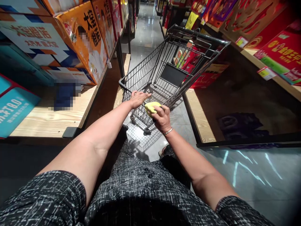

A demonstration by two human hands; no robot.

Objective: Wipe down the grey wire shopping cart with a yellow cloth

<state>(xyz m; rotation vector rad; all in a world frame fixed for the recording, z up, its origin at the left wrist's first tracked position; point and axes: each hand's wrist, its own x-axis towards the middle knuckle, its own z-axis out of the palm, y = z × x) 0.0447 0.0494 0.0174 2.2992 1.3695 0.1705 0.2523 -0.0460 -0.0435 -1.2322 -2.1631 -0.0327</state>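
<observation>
A black wire shopping cart (150,67) stands in the aisle in front of me, its near end close to my body and its handle at the far end. My left hand (139,99) is at the cart's near rim, fingers stretched out to the right over it. In my right hand (163,117) is a yellow cloth (152,108), bunched in the fingers beside the near right corner of the cart. I cannot tell whether the cloth touches the wire. A bracelet is on my right wrist.
Wooden shelves (81,108) with orange and white boxes (82,40) line the left side. On the right, another wooden shelf (199,119) sits below red gift boxes (282,53). The tiled floor (145,18) runs away between them. Dark purple packages (240,124) lie low on the right.
</observation>
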